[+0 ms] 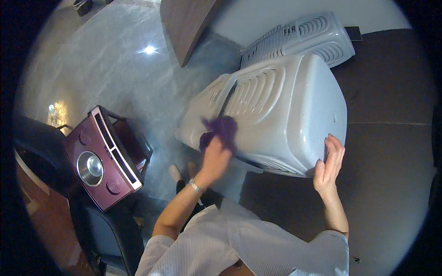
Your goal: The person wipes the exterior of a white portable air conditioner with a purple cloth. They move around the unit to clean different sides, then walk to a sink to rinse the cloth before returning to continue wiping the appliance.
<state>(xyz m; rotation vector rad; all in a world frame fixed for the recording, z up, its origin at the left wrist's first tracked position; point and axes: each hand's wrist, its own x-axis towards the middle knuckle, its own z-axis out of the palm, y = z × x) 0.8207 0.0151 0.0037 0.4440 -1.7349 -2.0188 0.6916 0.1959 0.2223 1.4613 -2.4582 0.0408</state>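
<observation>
A large white plastic casing with curved, slotted panels lies tilted in front of me, its smooth end towards the right. My left hand is closed on a crumpled purple cloth against the near side of the casing, by the seam between its two sections; hand and cloth are blurred. At the smooth end, my right hand rests with its fingertips and thumb on the lower corner, holding no separate thing. A bracelet sits on my left wrist.
Behind stands a second slotted white plastic casing by the wall. A dark brown surface spreads at right. At left are a purple-topped trolley with a round metal bowl and a black chair. A brown panel juts in above.
</observation>
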